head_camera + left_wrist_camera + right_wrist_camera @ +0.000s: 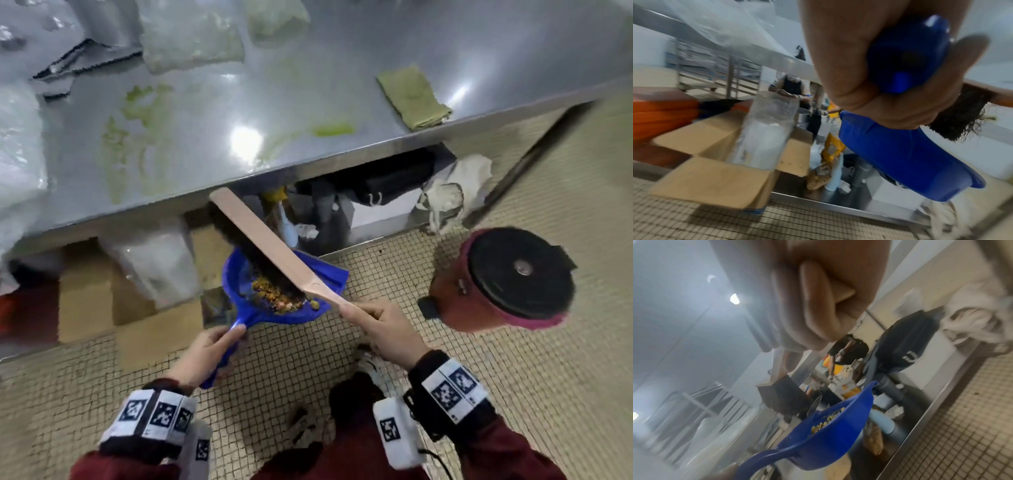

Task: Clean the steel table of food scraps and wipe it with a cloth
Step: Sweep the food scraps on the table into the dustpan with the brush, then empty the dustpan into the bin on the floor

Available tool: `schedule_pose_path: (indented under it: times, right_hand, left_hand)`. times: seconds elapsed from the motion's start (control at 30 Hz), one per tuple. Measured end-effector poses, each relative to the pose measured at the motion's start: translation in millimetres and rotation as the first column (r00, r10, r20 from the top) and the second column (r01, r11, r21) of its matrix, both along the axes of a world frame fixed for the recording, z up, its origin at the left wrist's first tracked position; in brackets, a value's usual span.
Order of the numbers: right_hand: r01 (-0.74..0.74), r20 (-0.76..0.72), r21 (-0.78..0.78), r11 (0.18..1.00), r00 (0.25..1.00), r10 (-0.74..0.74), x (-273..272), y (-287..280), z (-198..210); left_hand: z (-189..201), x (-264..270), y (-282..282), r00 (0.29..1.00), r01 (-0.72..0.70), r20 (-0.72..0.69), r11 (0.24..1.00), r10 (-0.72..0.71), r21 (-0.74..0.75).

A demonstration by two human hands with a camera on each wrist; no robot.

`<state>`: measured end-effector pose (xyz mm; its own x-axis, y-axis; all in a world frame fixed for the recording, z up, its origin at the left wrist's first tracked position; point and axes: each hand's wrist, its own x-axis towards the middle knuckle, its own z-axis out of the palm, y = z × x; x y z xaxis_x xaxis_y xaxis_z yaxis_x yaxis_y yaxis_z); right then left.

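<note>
Gripping the blue dustpan (pixel 274 294) handle, the left hand (pixel 205 353) holds it below the desk (pixel 308 85) edge; the right hand (pixel 383 329) grips the brush (pixel 263 236) over the scraps (pixel 277 294).

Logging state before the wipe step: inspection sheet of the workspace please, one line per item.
Surface: steel table carries green smears, not yet wiped.
Job's things: blue dustpan holds food scraps, below the table edge; brush over it; green cloth on the table, untouched.
Clutter: plastic bags on the table; cardboard boxes on the lower shelf.
Grippers: left hand grips the dustpan handle; right hand grips the brush handle.
Cables: nothing seen.
Surroundings: lidded red bin on the tiled floor.
</note>
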<state>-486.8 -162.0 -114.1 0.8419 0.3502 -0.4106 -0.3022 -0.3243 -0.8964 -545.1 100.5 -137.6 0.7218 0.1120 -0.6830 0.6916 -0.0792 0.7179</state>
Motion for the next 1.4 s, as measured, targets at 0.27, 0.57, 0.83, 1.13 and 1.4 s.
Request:
schedule_pose_path:
  times: [0.27, 0.57, 0.83, 1.13, 1.4]
  right_hand:
    - [0.453, -0.01, -0.04, 0.891, 0.891, -0.454, -3.7, -99.9, 14.4]
    - [0.808, 0.018, 0.033, 0.588, 0.588, -0.809, 24.3, -202.7, 28.8]
    - [0.925, 0.145, 0.084, 0.371, 0.357, -0.923, 45.6, -243.9, 22.5]
    - [0.99, 0.205, 0.077, 0.119, 0.101, -0.974, 95.0, -261.7, 17.6]
    - [0.988, 0.227, 0.063, -0.143, -0.153, -0.962, 155.4, -270.8, 16.5]
  left_hand:
    - [-1.6, 110.8, -99.1, 0.903, 0.43, 0.012, 0.903, -0.43, -0.006]
    - [13.5, 225.5, -235.5, 0.719, 0.693, 0.124, 0.72, -0.684, -0.042]
    - [17.7, 282.4, -320.4, 0.552, 0.833, 0.168, 0.551, -0.817, -0.052]
    - [24.1, 355.8, -393.9, 0.341, 0.94, 0.184, 0.333, -0.922, -0.071]
    - [31.6, 428.3, -430.7, 0.202, 0.979, 0.252, 0.192, -0.946, -0.066]
